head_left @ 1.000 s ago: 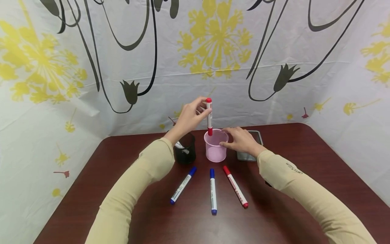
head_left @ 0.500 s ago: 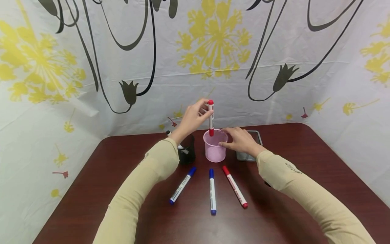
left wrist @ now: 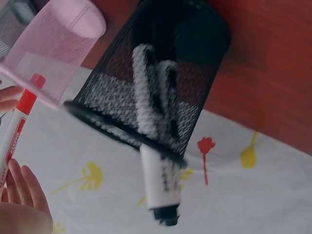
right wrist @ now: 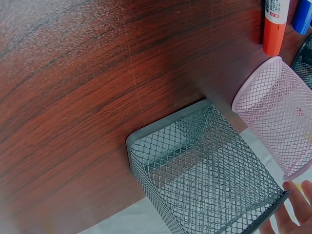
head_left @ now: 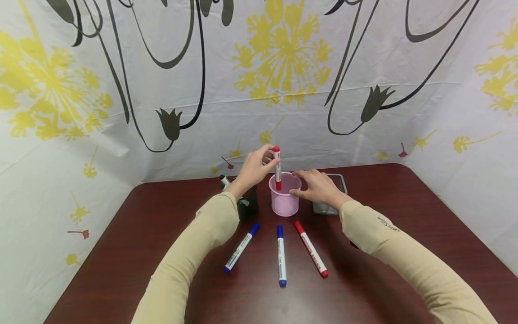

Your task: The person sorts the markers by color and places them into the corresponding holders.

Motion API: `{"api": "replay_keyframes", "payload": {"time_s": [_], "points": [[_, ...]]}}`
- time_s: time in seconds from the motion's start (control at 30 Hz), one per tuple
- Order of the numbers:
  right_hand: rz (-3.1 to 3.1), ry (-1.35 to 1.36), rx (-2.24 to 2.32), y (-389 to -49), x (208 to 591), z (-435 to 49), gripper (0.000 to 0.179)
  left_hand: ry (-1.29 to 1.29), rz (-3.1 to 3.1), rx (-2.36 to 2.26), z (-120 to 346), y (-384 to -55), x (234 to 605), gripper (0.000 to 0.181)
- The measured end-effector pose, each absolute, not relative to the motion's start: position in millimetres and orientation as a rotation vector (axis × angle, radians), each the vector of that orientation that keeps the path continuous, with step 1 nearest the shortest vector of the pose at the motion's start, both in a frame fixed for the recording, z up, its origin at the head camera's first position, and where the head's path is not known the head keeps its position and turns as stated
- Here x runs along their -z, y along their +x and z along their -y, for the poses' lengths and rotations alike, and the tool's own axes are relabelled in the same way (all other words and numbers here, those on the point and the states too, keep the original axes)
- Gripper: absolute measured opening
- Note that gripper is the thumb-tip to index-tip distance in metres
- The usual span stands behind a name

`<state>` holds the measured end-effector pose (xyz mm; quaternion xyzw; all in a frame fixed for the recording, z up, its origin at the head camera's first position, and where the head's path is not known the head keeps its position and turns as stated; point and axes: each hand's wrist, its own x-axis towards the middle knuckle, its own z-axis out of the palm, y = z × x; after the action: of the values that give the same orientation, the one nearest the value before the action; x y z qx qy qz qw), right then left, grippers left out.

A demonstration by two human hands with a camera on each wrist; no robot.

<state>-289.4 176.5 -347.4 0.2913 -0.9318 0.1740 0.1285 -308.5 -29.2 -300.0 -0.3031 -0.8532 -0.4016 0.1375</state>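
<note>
My left hand [head_left: 255, 168] pinches a red-capped whiteboard marker [head_left: 277, 162] near its top. The marker stands almost upright, its lower red end inside the mouth of a pink mesh pen cup [head_left: 285, 206]. In the left wrist view, the red end of the marker [left wrist: 28, 100] overlaps the cup's rim [left wrist: 34, 90]. My right hand [head_left: 319, 185] holds that cup by the rim, thumb on the near side and fingers towards the back. Fingertips [right wrist: 292, 187] show at the pink rim in the right wrist view.
Left of the pink cup stands a black mesh pen cup [head_left: 251, 207] with black-capped markers [left wrist: 161, 180]. A square grey mesh holder [right wrist: 195, 165] stands right of it, partly behind my right hand. In front lie two blue markers [head_left: 242, 247] and a red marker [head_left: 311, 249].
My left hand has come down with the marker, so its lower end sits deeper in the pink cup's mouth. My right hand keeps its place at the rim.
</note>
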Motion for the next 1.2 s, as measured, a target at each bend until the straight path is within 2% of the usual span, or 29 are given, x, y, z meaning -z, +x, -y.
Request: {"api": "replay_keyframes", "payload": {"time_s": [0.37,1.2], "points": [[2.732,0.841,-0.502,-288,347,-176,0.058,-0.825,2.577,1.116,33,-305,327,0.031],[2.738,0.829,-0.512,-286,346,-176,0.058,-0.835,2.675,1.042,36,-299,347,0.024]]}}
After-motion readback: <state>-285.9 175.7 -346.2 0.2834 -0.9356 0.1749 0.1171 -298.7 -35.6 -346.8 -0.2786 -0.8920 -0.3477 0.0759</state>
